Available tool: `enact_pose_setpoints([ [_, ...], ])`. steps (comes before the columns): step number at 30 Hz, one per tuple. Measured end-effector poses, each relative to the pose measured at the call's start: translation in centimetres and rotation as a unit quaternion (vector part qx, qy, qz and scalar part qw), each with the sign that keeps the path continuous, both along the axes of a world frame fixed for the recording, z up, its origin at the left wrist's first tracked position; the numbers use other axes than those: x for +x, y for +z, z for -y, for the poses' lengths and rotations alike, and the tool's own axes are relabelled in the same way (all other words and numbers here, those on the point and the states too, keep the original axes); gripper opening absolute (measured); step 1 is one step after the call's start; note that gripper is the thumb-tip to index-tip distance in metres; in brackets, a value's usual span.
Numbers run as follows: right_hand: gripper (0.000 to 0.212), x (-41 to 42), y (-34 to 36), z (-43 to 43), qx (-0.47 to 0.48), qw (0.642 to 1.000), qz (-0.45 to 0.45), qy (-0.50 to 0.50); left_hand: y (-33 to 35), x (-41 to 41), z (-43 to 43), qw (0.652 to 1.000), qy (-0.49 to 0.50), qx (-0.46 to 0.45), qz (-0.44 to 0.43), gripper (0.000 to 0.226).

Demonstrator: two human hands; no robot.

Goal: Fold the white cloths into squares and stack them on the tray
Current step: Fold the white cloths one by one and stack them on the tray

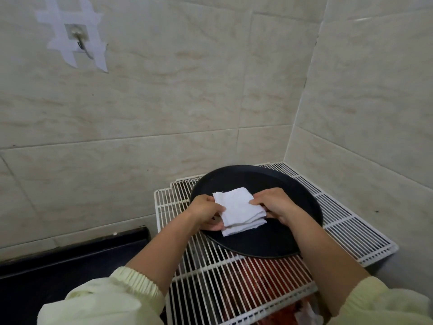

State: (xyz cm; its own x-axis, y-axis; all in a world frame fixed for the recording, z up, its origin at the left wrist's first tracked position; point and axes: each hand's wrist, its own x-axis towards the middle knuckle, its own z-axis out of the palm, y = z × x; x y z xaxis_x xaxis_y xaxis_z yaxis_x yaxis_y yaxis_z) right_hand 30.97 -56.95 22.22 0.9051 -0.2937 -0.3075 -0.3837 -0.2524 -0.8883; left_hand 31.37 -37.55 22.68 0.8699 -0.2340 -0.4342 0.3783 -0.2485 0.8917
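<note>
- Both hands are in over the tray (269, 179), a round black one sitting on a white wire rack (351, 224) in the tiled corner.
- The white cloths (236, 209) are over the near-left part of the tray, folded to a rough square, with layered edges showing along the near side.
- Left hand (207, 211): its grip is on the left edge of the cloths, thumb on top and fingers curled underneath.
- Right hand (275, 202): its grip pinches the right edge, fingertips on the top layer.
- I cannot tell whether the bundle rests on the tray or is held just above it.
- Pale yellow sleeves (131, 285) are pushed up on both forearms.
- Something red (264, 277) shows through the rack's near bars.
- A dark surface (70, 261) lies to the left.
- Far left on the wall, a hook (80, 42) is fixed with crossed strips of tape (63, 15).
</note>
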Motion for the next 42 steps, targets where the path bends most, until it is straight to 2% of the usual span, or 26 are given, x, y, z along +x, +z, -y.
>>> enact_pose_setpoints([
  [7,0.010,-0.2,-0.8,-0.3,-0.075,0.997,0.026,0.005,-0.8,-0.2,0.3,0.999,0.008,0.036,0.030,0.016],
  [13,0.015,-0.3,-0.5,-1.1,-0.237,0.968,0.082,-0.003,-1.2,-0.3,0.0,0.985,0.019,0.123,0.116,0.036],
  [18,0.021,-0.9,1.3,-4.6,-0.253,0.951,0.161,0.077,-0.7,-1.3,-3.3,0.934,0.065,0.215,0.279,0.029],
  [21,0.018,-1.7,1.9,-9.1,-0.240,0.940,0.196,0.142,-0.3,-2.5,-6.9,0.913,0.100,0.241,0.314,0.027],
  [28,0.027,-5.3,1.2,-23.3,-0.293,0.894,0.233,0.247,-1.5,-7.8,-20.5,0.899,0.183,0.277,0.287,0.026],
  [36,0.025,-14.4,-5.9,-39.6,-0.296,0.865,0.186,0.359,-8.3,-19.9,-36.8,0.889,0.187,0.359,0.216,0.027],
  [42,0.033,-20.3,-10.7,-49.5,-0.304,0.840,0.141,0.426,-12.2,-28.0,-46.9,0.878,0.203,0.400,0.165,0.029],
])
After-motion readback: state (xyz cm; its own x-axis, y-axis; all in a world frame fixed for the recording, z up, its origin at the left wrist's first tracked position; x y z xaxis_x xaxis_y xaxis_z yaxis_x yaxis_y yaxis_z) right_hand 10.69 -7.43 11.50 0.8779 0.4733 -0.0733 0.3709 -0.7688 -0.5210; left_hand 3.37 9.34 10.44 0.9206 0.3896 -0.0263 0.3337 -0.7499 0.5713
